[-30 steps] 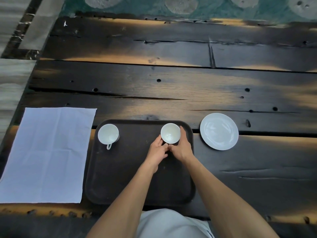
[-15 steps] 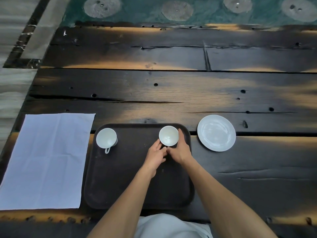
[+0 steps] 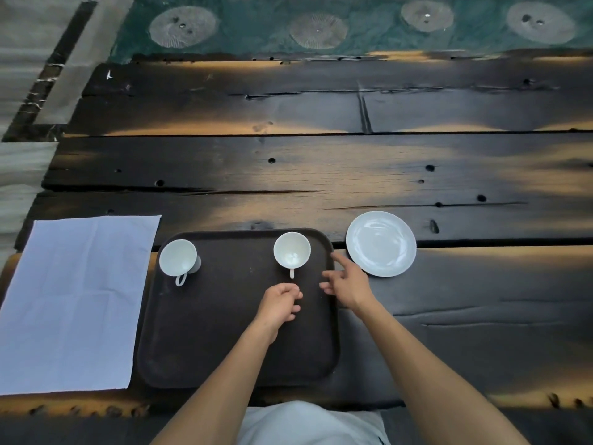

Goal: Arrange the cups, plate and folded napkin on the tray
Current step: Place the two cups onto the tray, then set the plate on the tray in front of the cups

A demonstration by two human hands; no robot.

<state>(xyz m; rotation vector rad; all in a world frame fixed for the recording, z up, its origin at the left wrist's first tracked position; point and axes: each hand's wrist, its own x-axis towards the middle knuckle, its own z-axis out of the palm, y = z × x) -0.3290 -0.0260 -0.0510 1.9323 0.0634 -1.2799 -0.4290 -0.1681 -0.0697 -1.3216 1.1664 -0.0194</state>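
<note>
A dark tray [image 3: 224,342] lies on the wooden table in front of me. Two white cups stand upright on its far part: one [image 3: 178,261] at the far left corner, one [image 3: 292,251] at the far right, its handle pointing toward me. My left hand [image 3: 279,304] hovers over the tray just below that handle, fingers loosely curled, holding nothing. My right hand [image 3: 348,284] is over the tray's right edge with fingers spread, between the right cup and a white plate [image 3: 381,243] on the table. A white napkin [image 3: 75,303] lies spread flat, left of the tray.
The dark plank table [image 3: 321,168] stretches far beyond the tray, with cracks and holes. Past its far edge is a green patterned floor covering [image 3: 353,24]. A stone floor [image 3: 19,59] shows at the left. My lap is at the bottom edge.
Both hands have let go of the right cup and drawn back from it. The right hand has moved right, toward the plate. The cup stays on the tray.
</note>
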